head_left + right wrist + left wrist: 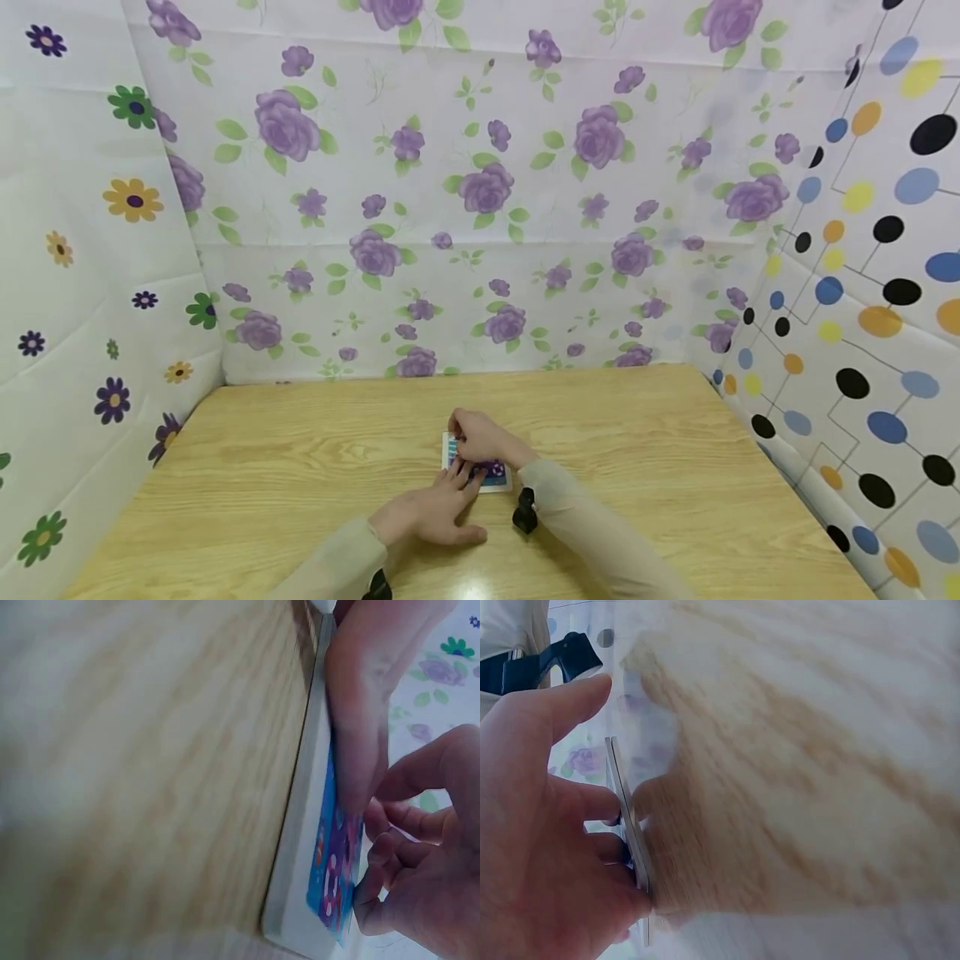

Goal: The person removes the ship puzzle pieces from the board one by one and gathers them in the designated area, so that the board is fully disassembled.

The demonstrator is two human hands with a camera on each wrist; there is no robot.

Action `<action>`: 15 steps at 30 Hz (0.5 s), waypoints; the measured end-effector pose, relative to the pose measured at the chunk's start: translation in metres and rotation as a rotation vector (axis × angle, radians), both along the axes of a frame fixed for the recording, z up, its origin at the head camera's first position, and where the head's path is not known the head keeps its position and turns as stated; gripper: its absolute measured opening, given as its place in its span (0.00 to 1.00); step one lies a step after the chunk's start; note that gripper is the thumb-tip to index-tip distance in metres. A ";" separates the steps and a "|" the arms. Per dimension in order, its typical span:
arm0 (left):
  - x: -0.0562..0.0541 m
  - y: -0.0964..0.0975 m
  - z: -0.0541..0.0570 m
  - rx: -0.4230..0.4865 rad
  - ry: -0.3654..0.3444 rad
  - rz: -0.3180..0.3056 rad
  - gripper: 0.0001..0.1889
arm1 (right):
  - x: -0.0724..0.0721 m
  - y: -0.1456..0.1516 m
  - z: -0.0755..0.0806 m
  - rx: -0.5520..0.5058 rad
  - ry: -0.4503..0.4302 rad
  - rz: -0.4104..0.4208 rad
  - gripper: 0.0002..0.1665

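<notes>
Left hand (437,508) spread, fingers fairly straight, resting on white-bordered picture board (501,481) with blue-purple print, flat on wood-grain table (300,467). Right hand (480,437) curled over board, fingertips at its surface; can't tell whether it pinches anything.

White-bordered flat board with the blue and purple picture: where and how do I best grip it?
I'd pinch its left white border, coming in low from the person's left. The board appears flat and straight-sided on the pale wooden table; part of that strip shows uncovered, while the left hand and right hand cover much else.
</notes>
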State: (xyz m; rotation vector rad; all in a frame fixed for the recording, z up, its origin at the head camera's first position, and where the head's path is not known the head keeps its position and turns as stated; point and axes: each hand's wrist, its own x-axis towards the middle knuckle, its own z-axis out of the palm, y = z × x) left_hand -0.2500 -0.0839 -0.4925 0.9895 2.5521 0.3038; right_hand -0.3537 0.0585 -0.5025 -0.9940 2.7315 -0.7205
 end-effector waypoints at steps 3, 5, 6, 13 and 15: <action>0.000 0.000 -0.001 0.008 0.016 -0.010 0.46 | 0.000 -0.001 0.004 0.014 -0.044 -0.004 0.16; 0.000 0.000 -0.001 0.009 0.024 -0.013 0.47 | 0.000 -0.001 0.007 0.025 -0.063 -0.002 0.16; 0.000 0.000 -0.001 0.010 0.022 -0.012 0.47 | -0.001 -0.001 0.008 0.033 -0.069 -0.003 0.15; 0.000 -0.001 -0.001 0.005 0.014 -0.004 0.47 | -0.006 0.000 0.009 0.050 -0.120 0.034 0.12; 0.000 -0.002 0.000 0.003 0.012 -0.001 0.47 | -0.008 0.001 0.008 0.036 -0.132 0.047 0.12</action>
